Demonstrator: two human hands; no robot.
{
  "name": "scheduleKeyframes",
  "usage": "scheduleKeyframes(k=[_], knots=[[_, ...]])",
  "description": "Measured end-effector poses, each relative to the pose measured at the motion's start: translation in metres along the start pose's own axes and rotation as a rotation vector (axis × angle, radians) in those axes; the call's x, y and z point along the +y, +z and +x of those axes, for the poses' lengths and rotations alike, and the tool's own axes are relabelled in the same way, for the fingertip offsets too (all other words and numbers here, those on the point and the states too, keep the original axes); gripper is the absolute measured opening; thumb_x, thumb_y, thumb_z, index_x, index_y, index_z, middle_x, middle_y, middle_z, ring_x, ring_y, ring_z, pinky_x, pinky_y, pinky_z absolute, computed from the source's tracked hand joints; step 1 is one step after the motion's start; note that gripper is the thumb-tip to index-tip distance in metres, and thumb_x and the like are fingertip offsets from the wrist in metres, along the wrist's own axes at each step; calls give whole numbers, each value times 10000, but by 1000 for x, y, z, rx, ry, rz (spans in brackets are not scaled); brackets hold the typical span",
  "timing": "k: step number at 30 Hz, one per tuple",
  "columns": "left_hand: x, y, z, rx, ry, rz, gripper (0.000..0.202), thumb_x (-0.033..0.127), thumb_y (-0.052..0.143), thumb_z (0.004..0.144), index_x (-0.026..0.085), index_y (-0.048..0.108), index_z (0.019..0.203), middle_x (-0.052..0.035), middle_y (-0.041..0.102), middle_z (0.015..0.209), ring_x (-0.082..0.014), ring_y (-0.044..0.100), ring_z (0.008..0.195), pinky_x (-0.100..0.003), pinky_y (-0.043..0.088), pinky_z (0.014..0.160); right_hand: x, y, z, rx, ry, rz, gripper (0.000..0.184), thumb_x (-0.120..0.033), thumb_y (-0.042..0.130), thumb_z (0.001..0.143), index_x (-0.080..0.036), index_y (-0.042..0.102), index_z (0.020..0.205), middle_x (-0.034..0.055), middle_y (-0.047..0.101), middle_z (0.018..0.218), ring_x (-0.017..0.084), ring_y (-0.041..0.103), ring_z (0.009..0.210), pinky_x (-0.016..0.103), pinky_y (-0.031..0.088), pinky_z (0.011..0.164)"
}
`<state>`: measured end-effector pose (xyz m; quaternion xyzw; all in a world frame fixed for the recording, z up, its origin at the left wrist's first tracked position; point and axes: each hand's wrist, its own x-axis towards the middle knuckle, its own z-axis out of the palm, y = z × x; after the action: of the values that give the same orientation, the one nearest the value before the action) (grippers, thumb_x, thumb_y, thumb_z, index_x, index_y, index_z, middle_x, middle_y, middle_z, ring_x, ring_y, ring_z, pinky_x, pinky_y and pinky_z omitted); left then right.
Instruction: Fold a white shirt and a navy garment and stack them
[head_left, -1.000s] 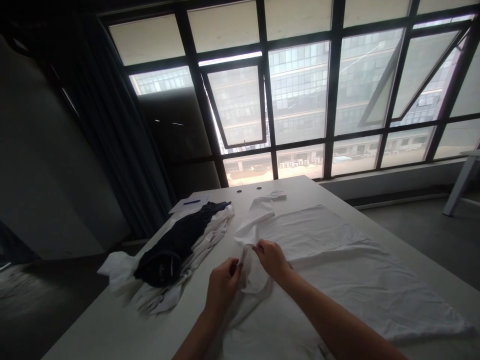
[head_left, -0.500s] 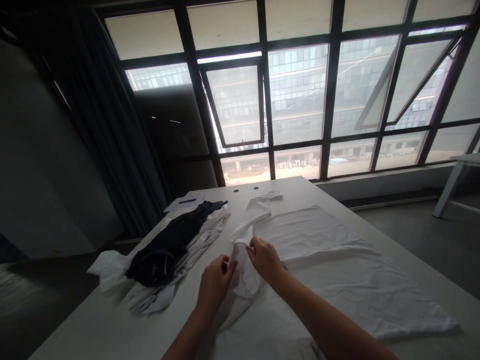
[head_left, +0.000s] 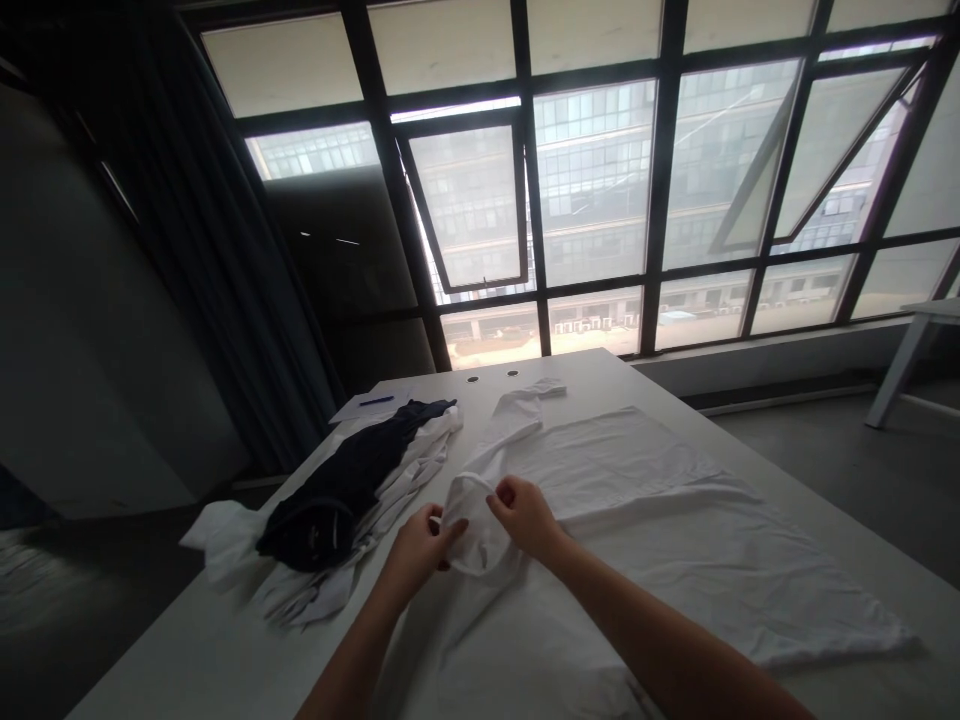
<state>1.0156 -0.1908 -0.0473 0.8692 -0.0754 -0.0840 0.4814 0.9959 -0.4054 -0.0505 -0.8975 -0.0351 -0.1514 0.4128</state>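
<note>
A white shirt (head_left: 645, 520) lies spread over the table, wrinkled, with one sleeve stretched toward the far end. Its collar opening is raised and rounded between my hands. My left hand (head_left: 420, 548) pinches the left edge of the collar, thumb on the inner side. On the opposite edge, my right hand (head_left: 527, 515) grips the fabric between thumb and fingers. Part of the shirt nearest me is hidden under my right forearm.
Left of my hands, a dark navy shirt (head_left: 360, 475) lies on a pile of white garments (head_left: 427, 445). Paper with a blue pen (head_left: 376, 401) rests farther back on the white table (head_left: 585, 375). Tall windows stand beyond; another table (head_left: 930, 312) is at right.
My left hand has moved left and pulled the collar opening wider, so it now forms a round loop. My right hand stays nearly in place, holding the fabric.
</note>
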Motion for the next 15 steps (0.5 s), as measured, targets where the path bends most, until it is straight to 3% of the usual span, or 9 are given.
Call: scheduleKeyframes(k=[2,4,10,13,15], knots=[[2,-4,-2,-138,-51,-63,446,454,770,713,159,619,1011,-40,703,764,-213,686,603,-296,552,527,-2,0,0,-6,-24,59,211,-341,533,956,-194,670,890,14,719,764,134,632,675,221,424,610],[2,-9,-2,-191,-59,-110,428,365,784,691,147,624,1022,-62,713,811,-218,707,663,-310,587,576,-3,-1,-2,-22,-60,104,239,-332,494,978,-205,683,906,5,734,799,133,650,711,218,444,636],[-18,-30,12,-43,-148,-108,514,301,742,688,164,585,1158,-28,679,845,-186,697,707,-285,584,614,6,6,-6,110,-146,43,147,-302,539,949,-201,632,1003,63,690,993,195,614,948,297,461,839],[-33,-36,18,40,-207,17,562,231,683,672,177,536,1211,-4,647,835,-182,680,677,-269,547,587,15,13,-8,46,-156,-85,203,-311,446,1002,-193,610,984,75,650,984,197,577,942,319,439,863],[-37,-37,22,119,-179,111,550,209,653,667,173,516,1198,-12,635,837,-199,670,696,-277,521,596,20,17,-12,-29,-171,-120,261,-327,407,1024,-203,622,944,61,650,964,188,574,920,314,431,846]])
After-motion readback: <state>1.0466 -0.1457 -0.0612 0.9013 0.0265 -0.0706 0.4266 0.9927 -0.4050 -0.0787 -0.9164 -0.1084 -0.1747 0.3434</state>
